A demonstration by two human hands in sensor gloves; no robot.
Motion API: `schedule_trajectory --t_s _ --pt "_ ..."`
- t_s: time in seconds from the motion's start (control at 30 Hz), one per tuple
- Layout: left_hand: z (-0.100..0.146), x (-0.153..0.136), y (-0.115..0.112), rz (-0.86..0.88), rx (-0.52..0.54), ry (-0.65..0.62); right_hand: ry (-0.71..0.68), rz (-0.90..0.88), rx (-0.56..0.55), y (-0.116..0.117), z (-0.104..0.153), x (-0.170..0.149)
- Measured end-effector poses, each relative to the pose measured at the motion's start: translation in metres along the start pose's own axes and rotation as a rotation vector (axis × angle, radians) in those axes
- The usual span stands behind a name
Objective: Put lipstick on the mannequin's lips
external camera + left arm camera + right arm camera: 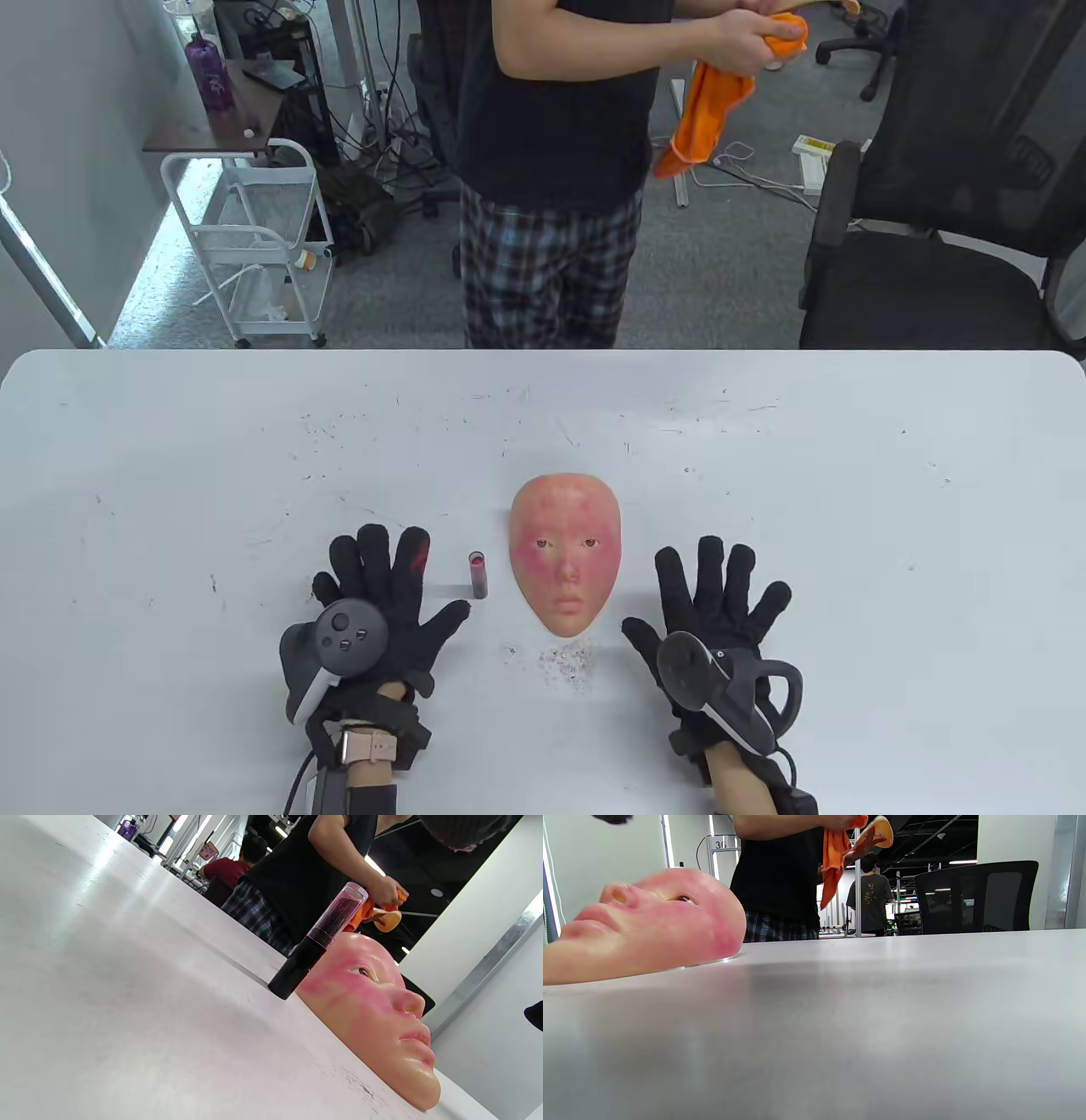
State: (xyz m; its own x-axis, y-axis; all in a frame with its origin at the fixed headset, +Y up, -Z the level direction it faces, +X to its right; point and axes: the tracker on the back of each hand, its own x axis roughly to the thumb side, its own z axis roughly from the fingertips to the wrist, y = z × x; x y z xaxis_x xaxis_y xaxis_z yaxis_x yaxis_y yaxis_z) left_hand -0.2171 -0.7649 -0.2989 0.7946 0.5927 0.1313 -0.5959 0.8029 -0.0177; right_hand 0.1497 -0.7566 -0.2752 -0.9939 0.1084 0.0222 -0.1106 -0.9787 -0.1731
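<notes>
Hands (377, 611) flat, fingers (721, 564) spread, on table (170, 475)

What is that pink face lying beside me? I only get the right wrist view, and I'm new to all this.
Observer: A mannequin face, lying face up, with both gloved hands flat on the table either side of it.
Operator: Any lipstick around?
Observer: Yes, a lipstick tube stands upright between the left hand and the face.
Operator: Is it open?
Observer: No, its clear cap is on.
Operator: Is my right hand holding anything?
Observer: No, its fingers are spread on the table.
</notes>
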Motion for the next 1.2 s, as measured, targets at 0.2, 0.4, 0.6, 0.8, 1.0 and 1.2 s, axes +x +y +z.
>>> schedule_trajectory --t_s 0.2,0.4,0.6,0.8,1.0,1.2 --pt "0.000 0.000 0.000 0.001 0.003 -0.005 0.004 0.008 0.004 -0.001 0.002 -0.002" --pt "0.001 0.000 0.000 0.014 0.003 -0.005 -0.013 0.001 0.010 -0.001 0.002 0.002" --pt "-0.003 0.004 -0.006 0.061 -0.044 -0.014 -0.027 -0.014 0.015 0.000 0.002 0.004" --pt "-0.020 0.017 -0.023 0.059 -0.140 0.020 -0.023 -0.058 0.016 0.001 0.002 0.000" --pt "-0.045 0.028 -0.038 0.096 -0.178 0.069 -0.013 -0.103 0.026 0.000 0.002 -0.004" --pt "-0.050 0.039 -0.039 0.026 -0.083 0.016 -0.023 -0.111 0.031 0.001 0.003 -0.003"
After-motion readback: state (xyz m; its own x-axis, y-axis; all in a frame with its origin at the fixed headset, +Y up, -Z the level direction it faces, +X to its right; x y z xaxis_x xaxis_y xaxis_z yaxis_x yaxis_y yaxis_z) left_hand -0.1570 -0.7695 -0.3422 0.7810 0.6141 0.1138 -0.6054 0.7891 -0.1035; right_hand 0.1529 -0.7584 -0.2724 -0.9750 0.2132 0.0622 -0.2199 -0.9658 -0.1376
